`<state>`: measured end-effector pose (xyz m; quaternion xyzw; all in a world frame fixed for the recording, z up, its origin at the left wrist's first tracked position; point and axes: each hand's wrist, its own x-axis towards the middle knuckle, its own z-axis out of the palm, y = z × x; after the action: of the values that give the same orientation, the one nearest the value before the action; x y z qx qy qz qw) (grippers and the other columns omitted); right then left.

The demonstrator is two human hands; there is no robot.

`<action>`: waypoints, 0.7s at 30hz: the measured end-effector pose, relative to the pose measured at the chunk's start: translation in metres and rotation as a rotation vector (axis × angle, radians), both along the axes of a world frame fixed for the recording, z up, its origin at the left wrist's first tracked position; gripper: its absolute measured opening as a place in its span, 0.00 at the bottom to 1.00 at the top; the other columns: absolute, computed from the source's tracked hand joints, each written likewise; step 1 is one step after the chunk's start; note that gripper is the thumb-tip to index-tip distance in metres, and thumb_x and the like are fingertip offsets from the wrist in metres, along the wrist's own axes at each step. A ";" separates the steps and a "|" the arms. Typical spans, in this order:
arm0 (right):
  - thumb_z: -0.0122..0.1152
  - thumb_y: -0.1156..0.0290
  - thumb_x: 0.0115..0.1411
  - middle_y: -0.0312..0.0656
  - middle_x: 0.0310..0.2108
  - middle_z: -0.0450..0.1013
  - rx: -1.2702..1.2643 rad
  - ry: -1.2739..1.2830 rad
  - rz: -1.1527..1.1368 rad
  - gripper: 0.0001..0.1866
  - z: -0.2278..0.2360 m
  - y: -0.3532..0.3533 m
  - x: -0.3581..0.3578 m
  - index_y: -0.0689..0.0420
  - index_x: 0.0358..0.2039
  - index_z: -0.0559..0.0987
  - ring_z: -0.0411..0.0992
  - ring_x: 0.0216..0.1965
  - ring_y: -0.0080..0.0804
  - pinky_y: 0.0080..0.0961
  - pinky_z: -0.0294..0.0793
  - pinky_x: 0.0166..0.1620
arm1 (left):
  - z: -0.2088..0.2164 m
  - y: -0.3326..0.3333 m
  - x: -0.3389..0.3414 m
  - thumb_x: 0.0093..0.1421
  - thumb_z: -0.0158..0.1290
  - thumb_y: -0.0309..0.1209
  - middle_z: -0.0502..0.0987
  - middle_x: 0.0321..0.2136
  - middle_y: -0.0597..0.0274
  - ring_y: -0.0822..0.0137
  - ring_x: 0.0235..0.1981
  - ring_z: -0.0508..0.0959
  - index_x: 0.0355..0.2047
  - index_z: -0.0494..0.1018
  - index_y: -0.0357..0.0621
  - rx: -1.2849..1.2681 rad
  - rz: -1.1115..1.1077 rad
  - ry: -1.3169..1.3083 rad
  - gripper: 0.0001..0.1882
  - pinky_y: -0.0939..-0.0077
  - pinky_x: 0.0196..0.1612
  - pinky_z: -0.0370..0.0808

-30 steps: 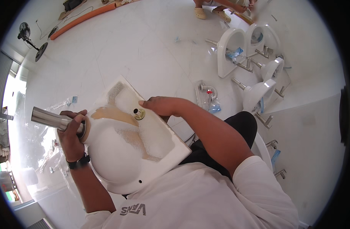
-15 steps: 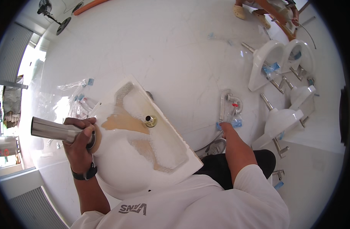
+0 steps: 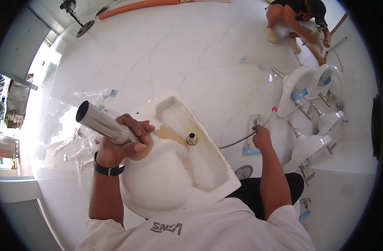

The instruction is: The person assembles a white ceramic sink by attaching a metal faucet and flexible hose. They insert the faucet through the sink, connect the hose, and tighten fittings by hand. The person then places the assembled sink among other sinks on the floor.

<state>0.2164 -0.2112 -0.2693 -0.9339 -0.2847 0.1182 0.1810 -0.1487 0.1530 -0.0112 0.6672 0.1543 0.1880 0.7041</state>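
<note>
An upside-down white ceramic washbasin (image 3: pixel 154 184) leans against me, its hollow underside facing up. From the round drain boss rises a shiny metal drain pipe (image 3: pixel 95 119), tilted left. My left hand (image 3: pixel 126 140) is wrapped round the pipe's lower end. A short threaded fitting with a brass-coloured nut (image 3: pixel 192 138) pokes through the underside. My right hand (image 3: pixel 261 137) is closed on a grey flexible hose (image 3: pixel 239 141), which runs out from beneath the basin's right edge. The hose's red-tipped end (image 3: pixel 274 109) sticks up past my fingers.
Several white basins (image 3: pixel 310 146) with metal pipes and taps lie at the right. A plastic bag with a blue label (image 3: pixel 252 148) lies by my right hand; crumpled clear wrapping (image 3: pixel 80 134) is at the left. Another person (image 3: pixel 300 16) crouches at far right. A fan (image 3: pixel 76 19) stands far left.
My right hand has taken hold of the hose and lifted its red-tipped end off the floor area by the bag. The pipe, with my left hand on it, now appears farther right and more upright.
</note>
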 end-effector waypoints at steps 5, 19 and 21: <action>0.63 0.75 0.59 0.50 0.41 0.77 -0.018 -0.379 -0.042 0.18 0.118 0.016 -0.010 0.52 0.50 0.82 0.79 0.44 0.51 0.50 0.77 0.49 | -0.010 0.027 0.009 0.51 0.73 0.53 0.83 0.29 0.57 0.55 0.42 0.85 0.34 0.79 0.40 -0.080 -0.366 -0.224 0.28 0.42 0.68 0.66; 0.69 0.62 0.62 0.45 0.30 0.75 0.207 -0.821 0.101 0.12 0.262 0.050 -0.046 0.56 0.39 0.84 0.77 0.36 0.47 0.44 0.71 0.43 | -0.019 0.053 0.028 0.77 0.38 0.51 0.85 0.26 0.46 0.55 0.39 0.86 0.30 0.83 0.32 -0.266 -0.577 -0.141 0.36 0.57 0.64 0.69; 0.62 0.69 0.68 0.45 0.30 0.74 0.431 -0.018 0.026 0.10 0.226 0.071 -0.066 0.60 0.43 0.73 0.76 0.29 0.42 0.42 0.75 0.36 | -0.024 0.054 0.028 0.77 0.36 0.50 0.84 0.26 0.43 0.54 0.37 0.85 0.33 0.82 0.30 -0.356 -0.581 -0.099 0.36 0.59 0.68 0.65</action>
<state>0.1500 -0.1404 -0.0428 -0.8710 -0.3169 0.0484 0.3723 -0.1206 0.2073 -0.0351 0.5399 -0.0459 -0.0183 0.8403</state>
